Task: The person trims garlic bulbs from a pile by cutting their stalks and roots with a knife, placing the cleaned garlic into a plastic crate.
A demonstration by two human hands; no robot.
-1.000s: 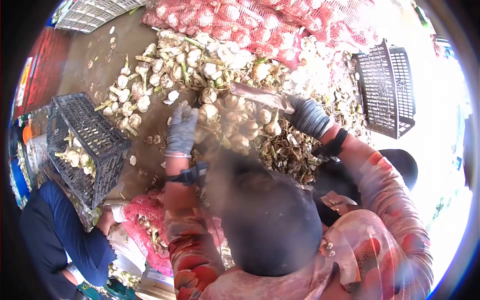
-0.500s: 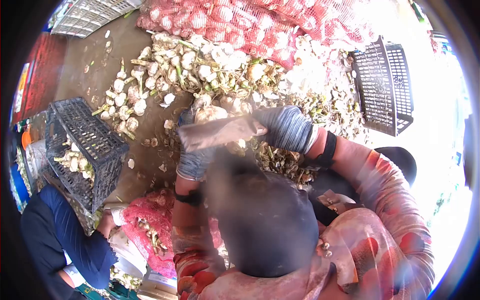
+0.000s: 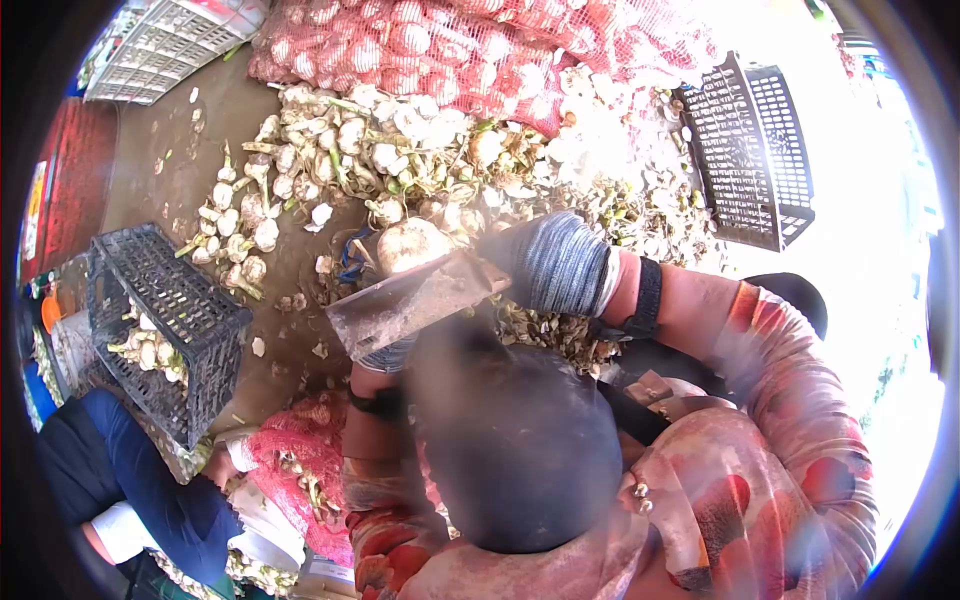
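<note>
My right hand (image 3: 560,262), in a grey-striped glove, is closed around the grip end of a cleaver (image 3: 415,303). The broad, dull blade reaches left and slants downward in view. Beneath it lies my left hand (image 3: 390,354), also gloved; only a strip near the wrist shows, and its fingers are hidden. Just beyond the blade is a large, pale, rounded thing (image 3: 412,244) whose kind I cannot make out. A heap of garlic bulbs (image 3: 350,140) with stems lies past it.
Red mesh sacks of garlic (image 3: 410,45) lie at the back. A black crate (image 3: 735,150) stands right, another black crate (image 3: 170,290) with garlic left, a white crate (image 3: 165,50) far left. Garlic scraps (image 3: 640,200) cover the floor. Another person's sleeve (image 3: 160,470) is lower left.
The cleaver has shifted down and left, and its blade face has turned more into view. My left hand has drawn lower, behind the blade. The other person's arm moved slightly.
</note>
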